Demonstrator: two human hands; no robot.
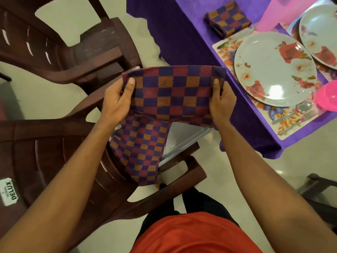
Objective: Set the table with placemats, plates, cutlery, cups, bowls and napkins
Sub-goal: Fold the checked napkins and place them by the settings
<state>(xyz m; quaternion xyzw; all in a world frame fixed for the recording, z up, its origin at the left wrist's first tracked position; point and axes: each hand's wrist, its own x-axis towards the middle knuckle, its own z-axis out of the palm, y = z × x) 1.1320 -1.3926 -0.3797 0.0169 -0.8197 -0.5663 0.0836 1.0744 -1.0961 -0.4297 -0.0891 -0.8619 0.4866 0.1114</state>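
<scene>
napkin (171, 94) mid-fold, left hand (116, 101) and right hand (221, 103) fingers pinching its top corners; next, fold smaller, lay beside plate (273, 70) on bench (182, 37).

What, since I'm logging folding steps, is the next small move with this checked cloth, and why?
Probably fold the purple, red and orange checked cloth napkin in half: the left hand and right hand pinch its upper corners, spread wide, while the folded checked napkin on the purple tablecloth is a compact square.

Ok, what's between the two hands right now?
In the head view, a checked napkin spans the gap; the left hand and right hand each pinch an upper corner.
</scene>
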